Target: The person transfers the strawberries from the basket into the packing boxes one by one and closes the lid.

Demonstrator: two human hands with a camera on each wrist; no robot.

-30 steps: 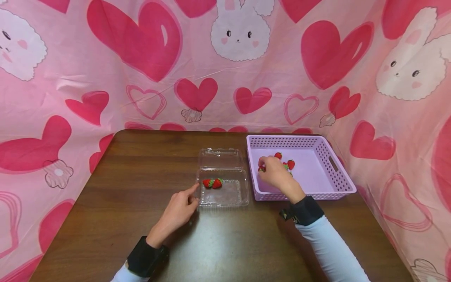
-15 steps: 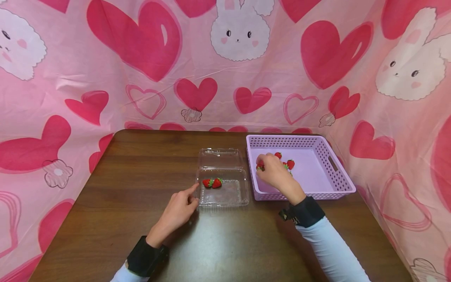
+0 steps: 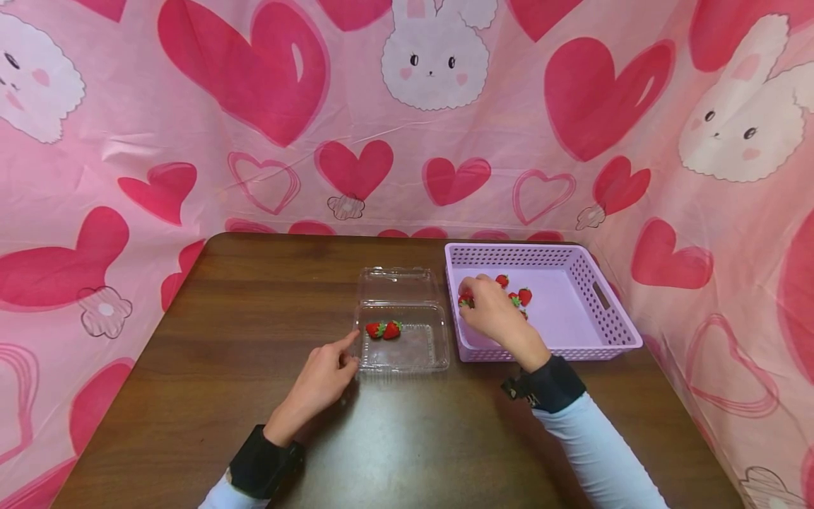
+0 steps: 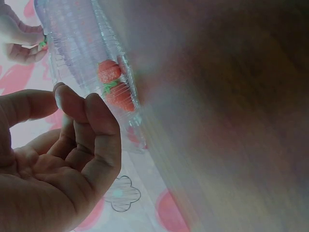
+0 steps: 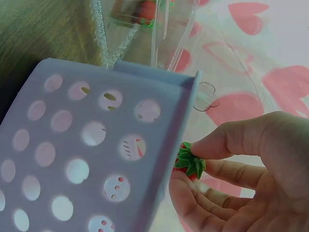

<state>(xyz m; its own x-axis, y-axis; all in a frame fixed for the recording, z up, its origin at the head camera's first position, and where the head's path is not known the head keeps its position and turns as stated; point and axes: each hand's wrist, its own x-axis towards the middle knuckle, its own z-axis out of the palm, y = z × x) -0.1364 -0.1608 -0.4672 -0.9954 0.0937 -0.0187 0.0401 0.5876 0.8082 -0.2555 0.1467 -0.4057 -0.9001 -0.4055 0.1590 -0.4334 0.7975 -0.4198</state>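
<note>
In the purple basket, my right hand pinches a strawberry between thumb and fingers. Its green leaves show in the right wrist view, close to the basket's holed side wall. My left hand is at the left side of a clear plastic clamshell container, the index finger stretched to its rim and the thumb near the front corner. The other fingers bend loosely in the left wrist view. Two strawberries, a left one and a right one, lie side by side in the container.
Several more strawberries lie in the basket, partly behind my right hand. The container's lid lies folded back, away from me. Both containers stand on a brown wooden table, with a pink heart-and-rabbit cloth hanging behind it.
My right hand has shifted slightly left and away inside the basket, with the strawberry in its fingers. The left hand and the clear container have stayed in place.
</note>
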